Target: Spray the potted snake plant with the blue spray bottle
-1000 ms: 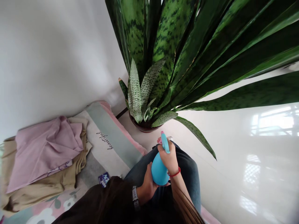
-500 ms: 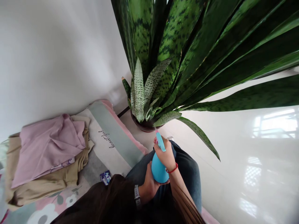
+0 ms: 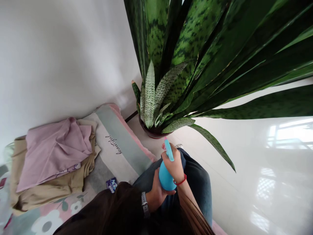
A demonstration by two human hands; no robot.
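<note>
A blue spray bottle (image 3: 166, 178) with a pink nozzle is held over my lap, tilted toward the plant. My right hand (image 3: 174, 163), with a red cord at the wrist, wraps round its neck and trigger. Cupped under and along the bottle's left side is my left hand (image 3: 158, 192), a grey watch on that wrist. Just beyond the nozzle grows a large snake plant (image 3: 168, 88) in a dark reddish-brown pot (image 3: 153, 133). Its small pale mottled leaves stand nearest the nozzle; the tall dark ones spread up and right.
To the left, a mat (image 3: 127, 143) with a pink edge and lettering carries folded pink and tan clothes (image 3: 58, 150) and a small blue packet (image 3: 111, 185). A white wall (image 3: 61, 65) rises behind. Shiny pale floor (image 3: 244, 163) lies on the right.
The view has shifted slightly, so the plant and clothes sit a little further right. Both hands keep their hold on the spray bottle. A faint mist near the nozzle earlier is no longer visible.
</note>
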